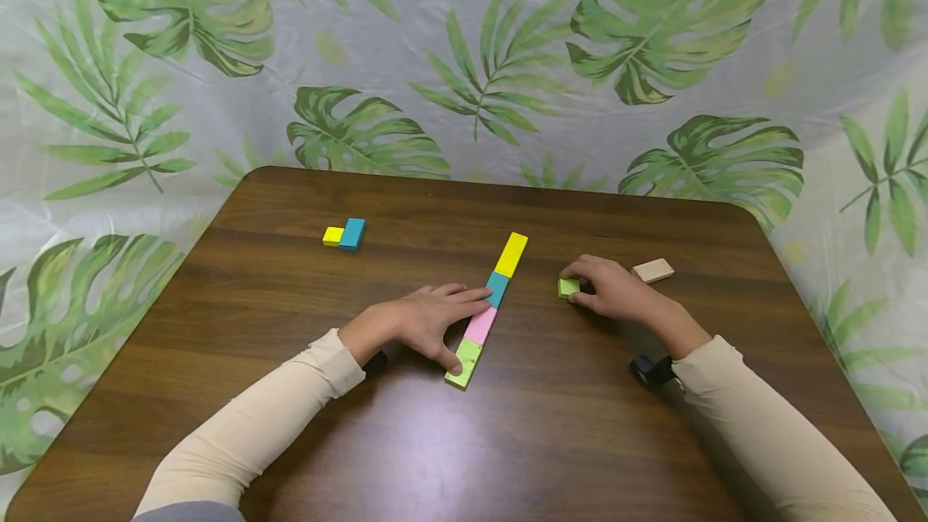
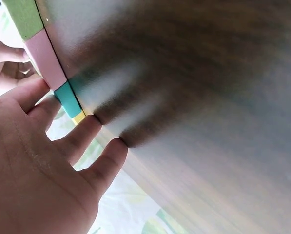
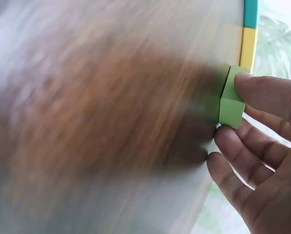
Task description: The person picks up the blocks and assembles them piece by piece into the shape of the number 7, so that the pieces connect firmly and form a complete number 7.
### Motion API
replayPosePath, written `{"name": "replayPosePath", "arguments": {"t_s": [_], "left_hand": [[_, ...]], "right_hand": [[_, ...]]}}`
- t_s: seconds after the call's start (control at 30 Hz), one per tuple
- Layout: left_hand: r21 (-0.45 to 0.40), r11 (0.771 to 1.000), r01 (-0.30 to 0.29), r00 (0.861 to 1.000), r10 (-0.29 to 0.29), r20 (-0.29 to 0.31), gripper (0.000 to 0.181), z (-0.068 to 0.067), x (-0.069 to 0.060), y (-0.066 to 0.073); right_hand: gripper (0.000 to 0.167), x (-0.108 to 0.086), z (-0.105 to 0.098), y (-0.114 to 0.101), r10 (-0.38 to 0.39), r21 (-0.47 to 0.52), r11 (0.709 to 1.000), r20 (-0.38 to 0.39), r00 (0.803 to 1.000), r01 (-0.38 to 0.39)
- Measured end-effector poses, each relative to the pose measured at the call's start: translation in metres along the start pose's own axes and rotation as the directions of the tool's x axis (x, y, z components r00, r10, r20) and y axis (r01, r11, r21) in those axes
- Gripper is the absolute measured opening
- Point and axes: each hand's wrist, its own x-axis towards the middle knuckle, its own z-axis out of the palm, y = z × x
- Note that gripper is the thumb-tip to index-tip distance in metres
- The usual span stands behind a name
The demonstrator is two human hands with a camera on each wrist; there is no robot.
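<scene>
Right grip (image 1: 613, 288) pinching a green block (image 1: 569, 289) on the tabletop (image 1: 580, 417), right of the coloured row (image 1: 481, 326), left grip (image 1: 429, 321) spread loosely against that row, I seem to be positioning it, which calls next for careful alignment

Head: above, forward-down | wrists: close, facing fingers (image 2: 107, 163), perhaps low (blurred) | head+left share pink block (image 1: 480, 326)

Block row (image 1: 483, 322) on table (image 1: 565, 433)

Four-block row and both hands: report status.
Left hand touching four-block row. Right hand pinching small green block, apart from row. Wooden block beside right hand, not in between.
</scene>
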Motion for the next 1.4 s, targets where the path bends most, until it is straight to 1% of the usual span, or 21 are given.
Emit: {"name": "replayPosePath", "arguments": {"t_s": [0.17, 0.3, 0.4, 0.53, 0.67, 0.97, 1.4], "left_hand": [[0.008, 1.0, 0.002, 1.0, -0.002, -0.003, 0.099, 0.0007, 0.0003, -0.0011], [0.008, 1.0, 0.0, 1.0, 0.0, -0.004, 0.1, 0.0011, 0.001, -0.0017], [0.007, 1.0, -0.001, 1.0, 0.001, -0.005, 0.1, 0.0014, 0.0015, -0.0021], [0.003, 1.0, 0.004, 1.0, -0.004, -0.002, 0.1, 0.0019, 0.0016, -0.0019], [0.006, 1.0, 0.006, 1.0, -0.006, -0.001, 0.099, 0.0015, 0.0014, -0.0018], [0.013, 1.0, 0.003, 1.0, -0.003, 0.0, 0.1, 0.0011, 0.0014, -0.0011], [0.01, 1.0, 0.008, 1.0, -0.008, 0.006, 0.099, 0.0, 0.0015, -0.0001]], "right_hand": [[0.032, 0.0052, 0.0009, -0.0014, -0.002, -0.005, 1.0, 0.019, 1.0, 0.002], [0.042, 0.0046, 0.0003, -0.0003, -0.006, 0.015, 1.0, 0.028, 1.0, 0.005], [0.048, 0.0029, -0.0008, 0.0014, -0.026, 0.044, 0.999, 0.026, 0.999, 0.025], [0.042, 0.0016, -0.0011, 0.0029, -0.05, 0.053, 0.997, 0.031, 0.998, 0.048], [0.036, 0.0025, -0.003, 0.0024, -0.049, 0.043, 0.998, 0.049, 0.998, 0.047], [0.034, 0.0047, -0.0046, 0.004, -0.048, 0.045, 0.998, 0.049, 0.998, 0.046], [0.034, 0.008, -0.0052, 0.0061, -0.022, 0.038, 0.999, 0.059, 0.998, 0.02]]}}
